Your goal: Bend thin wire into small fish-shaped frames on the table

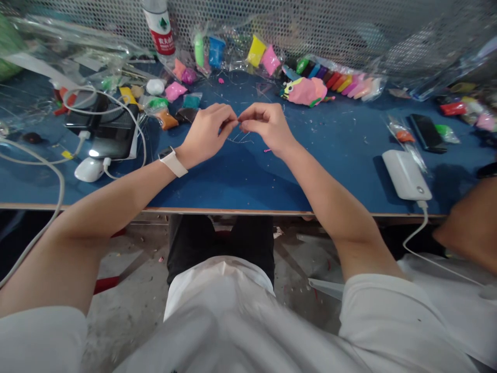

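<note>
My left hand [210, 130], with a white watch band at the wrist, is closed in a pinch above the blue table [240, 181]. Facing it, my right hand [271, 127] is pinched too, and the fingertips of both hands meet. Whatever lies between them is too small or hidden to make out. A tiny pink piece with a loop [267, 151] rests on the table just below my right hand. Behind that hand lies a pink clay figure [308, 91] with a yellow-green face end, round eyes and green edges. A small pink clay bit [221, 81] is farther back.
Bagged clay sticks [345, 83] and a yellow clay packet [256, 51] line the back by a metal mesh [310, 31]. A water bottle [160, 28] stands back left. Power banks [112, 132] with cables lie left; a white power bank [406, 175] lies right, near another person's arm [471, 223].
</note>
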`<state>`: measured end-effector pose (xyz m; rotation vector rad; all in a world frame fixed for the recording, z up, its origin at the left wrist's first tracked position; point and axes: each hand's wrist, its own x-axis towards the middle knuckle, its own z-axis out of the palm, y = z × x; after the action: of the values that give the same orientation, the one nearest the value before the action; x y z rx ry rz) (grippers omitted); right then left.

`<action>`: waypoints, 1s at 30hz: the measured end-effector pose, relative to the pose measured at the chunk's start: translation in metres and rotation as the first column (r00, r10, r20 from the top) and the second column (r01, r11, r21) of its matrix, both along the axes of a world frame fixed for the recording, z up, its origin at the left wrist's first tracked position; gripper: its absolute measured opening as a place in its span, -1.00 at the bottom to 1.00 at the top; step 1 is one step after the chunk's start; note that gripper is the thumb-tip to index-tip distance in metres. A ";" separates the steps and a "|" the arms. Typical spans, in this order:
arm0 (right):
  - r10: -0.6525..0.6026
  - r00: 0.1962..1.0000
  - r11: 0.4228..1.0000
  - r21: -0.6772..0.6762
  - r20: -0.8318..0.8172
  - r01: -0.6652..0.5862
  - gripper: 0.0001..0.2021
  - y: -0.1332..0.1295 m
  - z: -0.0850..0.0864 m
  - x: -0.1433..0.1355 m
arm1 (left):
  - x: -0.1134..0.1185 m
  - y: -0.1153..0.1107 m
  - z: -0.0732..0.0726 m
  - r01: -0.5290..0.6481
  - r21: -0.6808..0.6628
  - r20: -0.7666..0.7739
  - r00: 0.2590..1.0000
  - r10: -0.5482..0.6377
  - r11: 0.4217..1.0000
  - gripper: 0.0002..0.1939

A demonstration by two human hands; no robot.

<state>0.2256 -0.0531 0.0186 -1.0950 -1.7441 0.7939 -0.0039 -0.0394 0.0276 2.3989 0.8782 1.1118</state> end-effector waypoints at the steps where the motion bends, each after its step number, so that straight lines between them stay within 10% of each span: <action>1: 0.013 1.000 1.000 -0.028 -0.026 -0.013 -0.64 0.003 -0.001 0.001 | -0.001 0.000 0.000 0.005 0.017 -0.023 1.000 -0.005 1.000 -0.78; 13: -0.028 0.984 0.973 -0.231 -0.174 -0.013 -0.55 -0.002 0.001 -0.001 | 0.000 0.006 -0.012 0.024 0.075 -0.043 0.999 -0.021 0.997 -0.77; 30: -0.096 0.995 0.969 0.229 0.020 0.089 -0.45 -0.008 -0.001 -0.006 | 0.005 0.015 -0.017 0.190 -0.233 0.306 0.945 -0.113 0.954 -0.48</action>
<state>0.2198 -0.0606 0.0177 -1.0286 -1.7481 0.5070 0.0015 -0.0242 0.0111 1.9908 0.6785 1.1690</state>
